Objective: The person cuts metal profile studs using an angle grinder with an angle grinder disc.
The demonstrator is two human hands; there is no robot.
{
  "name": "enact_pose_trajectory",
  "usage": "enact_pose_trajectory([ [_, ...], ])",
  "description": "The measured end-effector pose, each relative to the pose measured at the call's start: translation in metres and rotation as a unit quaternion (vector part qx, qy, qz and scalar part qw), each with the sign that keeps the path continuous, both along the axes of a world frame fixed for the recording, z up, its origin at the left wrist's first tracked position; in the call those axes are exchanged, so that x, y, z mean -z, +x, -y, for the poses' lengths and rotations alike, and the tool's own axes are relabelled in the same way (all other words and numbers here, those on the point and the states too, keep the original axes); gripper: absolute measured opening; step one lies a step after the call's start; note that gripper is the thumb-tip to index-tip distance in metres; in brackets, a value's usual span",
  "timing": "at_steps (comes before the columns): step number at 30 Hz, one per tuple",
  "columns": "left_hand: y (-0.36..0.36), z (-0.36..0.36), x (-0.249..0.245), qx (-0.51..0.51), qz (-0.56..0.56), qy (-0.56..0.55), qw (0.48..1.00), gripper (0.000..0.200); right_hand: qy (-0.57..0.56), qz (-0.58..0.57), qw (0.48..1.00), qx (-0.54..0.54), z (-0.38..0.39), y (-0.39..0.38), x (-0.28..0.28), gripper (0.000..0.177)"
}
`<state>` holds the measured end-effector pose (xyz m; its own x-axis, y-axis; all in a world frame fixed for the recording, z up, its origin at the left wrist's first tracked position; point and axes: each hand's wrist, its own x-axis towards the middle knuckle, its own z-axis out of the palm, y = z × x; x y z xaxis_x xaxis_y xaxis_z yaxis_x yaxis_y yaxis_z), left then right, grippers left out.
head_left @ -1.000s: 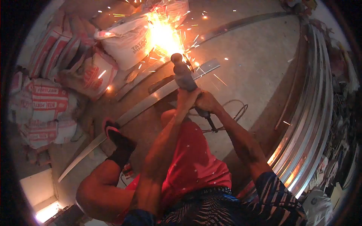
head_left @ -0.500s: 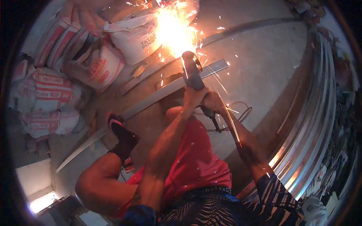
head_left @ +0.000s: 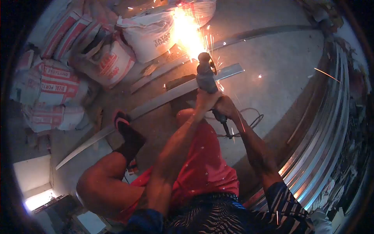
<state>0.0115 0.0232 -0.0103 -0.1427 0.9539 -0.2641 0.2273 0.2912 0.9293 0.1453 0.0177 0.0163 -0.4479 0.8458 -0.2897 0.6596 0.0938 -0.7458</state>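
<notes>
An angle grinder (head_left: 207, 81) is held in both hands over a long metal bar (head_left: 159, 102) that lies across the floor. My left hand (head_left: 205, 101) is wrapped round the grinder's body close behind its head. Just to the right, my right hand (head_left: 226, 107) is closed round the rear part. The dark disc (head_left: 213, 67) sits on the right of the head, near the bar's far end. Bright sparks (head_left: 189, 33) stream away toward the sacks. Where the disc meets the metal is hard to make out.
Printed sacks (head_left: 146, 37) stand at the upper left, with more sacks (head_left: 58, 87) stacked at the left. Long metal lengths (head_left: 331, 128) lie along the right. A cord (head_left: 255, 117) loops behind the grinder. My foot (head_left: 126, 130) is beside the bar.
The scene has shifted slightly right in view. The grinder stays in both hands over the bar, and the spark plume looks somewhat narrower.
</notes>
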Motion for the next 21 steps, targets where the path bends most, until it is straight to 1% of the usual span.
enact_pose_trajectory([
  [2,0.000,-0.003,0.016,0.002,-0.002,0.022,1.000,0.064,0.023,0.023,0.999,-0.019,-0.003,0.004,0.024,0.038],
  [5,0.001,-0.003,0.023,-0.009,-0.043,0.001,0.999,0.070,0.083,0.027,0.996,-0.032,-0.002,0.004,0.027,0.038],
  [6,0.001,-0.003,0.016,-0.002,-0.039,-0.026,0.999,0.073,0.105,0.022,0.994,-0.034,-0.003,0.004,0.027,0.039],
  [8,0.000,-0.001,-0.004,0.012,-0.030,-0.077,0.997,0.078,0.035,0.004,0.999,-0.020,-0.006,0.006,0.035,0.036],
  [9,0.000,-0.002,0.001,0.007,-0.042,-0.077,0.996,0.079,-0.001,-0.005,1.000,-0.012,-0.007,0.004,0.028,0.035],
  [12,0.002,-0.004,0.015,-0.004,-0.068,-0.067,0.995,0.082,-0.024,0.002,1.000,0.018,-0.002,0.002,0.010,0.034],
  [15,0.002,-0.005,0.032,-0.006,-0.066,-0.039,0.997,0.081,-0.053,-0.039,0.997,0.051,0.000,0.001,0.007,0.031],
  [18,0.002,-0.001,0.014,0.004,-0.035,-0.018,0.999,0.080,-0.058,-0.003,0.998,0.026,-0.005,0.006,0.030,0.028],
  [20,-0.002,0.003,-0.004,0.029,0.007,-0.012,0.999,0.079,0.008,-0.004,1.000,-0.007,-0.004,0.008,0.033,0.028],
  [21,-0.001,0.004,-0.007,0.019,0.006,-0.010,1.000,0.077,0.019,0.002,1.000,-0.015,-0.005,0.008,0.034,0.028],
])
